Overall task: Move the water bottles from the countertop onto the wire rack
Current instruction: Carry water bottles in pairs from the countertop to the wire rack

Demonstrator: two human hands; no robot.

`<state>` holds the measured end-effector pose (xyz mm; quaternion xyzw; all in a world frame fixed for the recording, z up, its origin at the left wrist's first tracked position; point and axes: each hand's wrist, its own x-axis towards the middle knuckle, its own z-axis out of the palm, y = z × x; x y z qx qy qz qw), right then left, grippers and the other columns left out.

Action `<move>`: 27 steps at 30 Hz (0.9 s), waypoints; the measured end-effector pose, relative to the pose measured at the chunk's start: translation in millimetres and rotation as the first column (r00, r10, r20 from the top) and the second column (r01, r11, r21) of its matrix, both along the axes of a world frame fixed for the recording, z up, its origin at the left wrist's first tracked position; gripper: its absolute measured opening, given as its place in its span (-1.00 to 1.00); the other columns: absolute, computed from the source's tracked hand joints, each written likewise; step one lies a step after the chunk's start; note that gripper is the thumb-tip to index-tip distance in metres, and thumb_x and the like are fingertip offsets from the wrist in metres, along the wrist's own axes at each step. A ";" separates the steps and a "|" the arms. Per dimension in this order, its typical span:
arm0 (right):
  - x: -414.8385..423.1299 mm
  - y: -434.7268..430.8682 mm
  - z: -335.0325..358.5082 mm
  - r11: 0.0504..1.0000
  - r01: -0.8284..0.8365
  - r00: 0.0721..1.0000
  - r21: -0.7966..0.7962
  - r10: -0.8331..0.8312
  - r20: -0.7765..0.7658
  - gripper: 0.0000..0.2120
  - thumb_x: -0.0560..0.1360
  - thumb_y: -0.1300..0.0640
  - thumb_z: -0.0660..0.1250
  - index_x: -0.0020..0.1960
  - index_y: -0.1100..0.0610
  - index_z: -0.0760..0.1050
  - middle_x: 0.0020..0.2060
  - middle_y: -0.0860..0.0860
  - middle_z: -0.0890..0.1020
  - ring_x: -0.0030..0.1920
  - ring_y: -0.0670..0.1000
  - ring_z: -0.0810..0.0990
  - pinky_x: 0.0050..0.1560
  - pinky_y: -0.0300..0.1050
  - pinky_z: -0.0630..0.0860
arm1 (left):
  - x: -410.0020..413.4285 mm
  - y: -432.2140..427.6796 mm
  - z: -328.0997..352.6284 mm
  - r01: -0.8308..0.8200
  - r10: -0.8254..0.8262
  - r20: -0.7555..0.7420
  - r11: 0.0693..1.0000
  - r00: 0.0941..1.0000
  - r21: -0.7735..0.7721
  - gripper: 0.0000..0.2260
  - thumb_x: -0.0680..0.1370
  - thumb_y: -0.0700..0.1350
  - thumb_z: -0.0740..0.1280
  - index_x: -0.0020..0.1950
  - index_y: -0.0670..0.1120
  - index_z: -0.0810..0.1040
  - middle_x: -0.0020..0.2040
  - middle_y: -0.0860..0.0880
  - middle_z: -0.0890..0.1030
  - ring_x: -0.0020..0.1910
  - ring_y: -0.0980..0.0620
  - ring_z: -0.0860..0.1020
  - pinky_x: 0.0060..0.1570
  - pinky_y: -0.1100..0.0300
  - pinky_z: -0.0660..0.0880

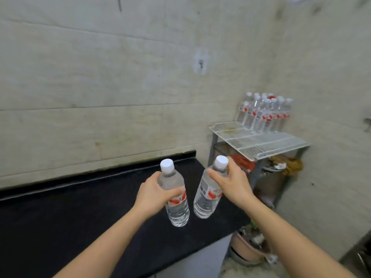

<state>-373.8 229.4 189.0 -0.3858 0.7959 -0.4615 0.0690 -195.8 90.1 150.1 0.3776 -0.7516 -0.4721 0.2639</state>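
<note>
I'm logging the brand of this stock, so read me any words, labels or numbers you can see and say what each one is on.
No text can be read.
Clear plastic water bottle in the left hand: red and white label, print blurred.
Clear plastic water bottle in the right hand: grey panel and red marks, too blurred to read.
Clear plastic bottles on the white wire rack: red labels, too small.

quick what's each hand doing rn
Left hand: closed around the body of the left water bottle.
Right hand: closed around the upper part of the right water bottle.
</note>
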 end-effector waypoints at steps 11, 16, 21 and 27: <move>-220.9 71.3 44.2 0.976 0.204 0.972 -0.078 -0.211 -0.107 -0.66 0.40 -0.10 0.43 0.05 -0.13 0.32 -0.17 -0.07 0.64 -0.15 0.01 0.61 -0.05 0.06 0.58 | -266.6 19.6 49.1 0.300 -0.305 -0.114 0.952 0.945 -0.063 -0.51 0.19 0.10 0.60 0.06 0.04 0.61 -0.11 0.08 0.72 -0.14 0.16 0.68 0.01 0.04 0.61; -332.2 60.9 73.9 0.978 0.195 0.958 -0.077 -0.206 -0.200 -0.63 0.33 -0.23 0.39 0.04 -0.25 0.32 -0.11 -0.07 0.66 -0.09 0.03 0.65 0.00 0.15 0.59 | -393.0 2.4 91.9 0.378 -0.400 -0.176 0.914 0.900 -0.145 -0.49 0.13 0.14 0.60 0.02 0.04 0.63 -0.13 0.11 0.72 -0.16 0.16 0.69 0.00 0.03 0.62; -423.5 52.6 93.4 0.957 0.270 0.925 -0.107 -0.289 -0.248 -0.62 0.42 -0.09 0.44 0.04 -0.28 0.27 -0.11 -0.15 0.63 -0.12 -0.02 0.60 -0.14 -0.06 0.51 | -495.8 1.7 109.7 0.385 -0.416 -0.162 0.903 0.895 -0.191 -0.43 0.16 0.21 0.58 0.09 0.05 0.60 -0.13 0.10 0.72 -0.23 0.17 0.69 -0.10 0.10 0.63; -532.4 39.3 95.1 0.946 0.306 0.921 -0.110 -0.323 -0.217 -0.68 0.42 -0.06 0.43 0.00 -0.12 0.30 -0.31 -0.07 0.56 -0.36 -0.06 0.47 -0.34 -0.10 0.38 | -588.4 11.9 100.3 0.305 -0.331 -0.200 0.941 0.922 -0.150 -0.51 0.19 0.14 0.59 0.06 0.06 0.58 -0.14 0.13 0.69 -0.18 0.19 0.64 -0.14 0.24 0.57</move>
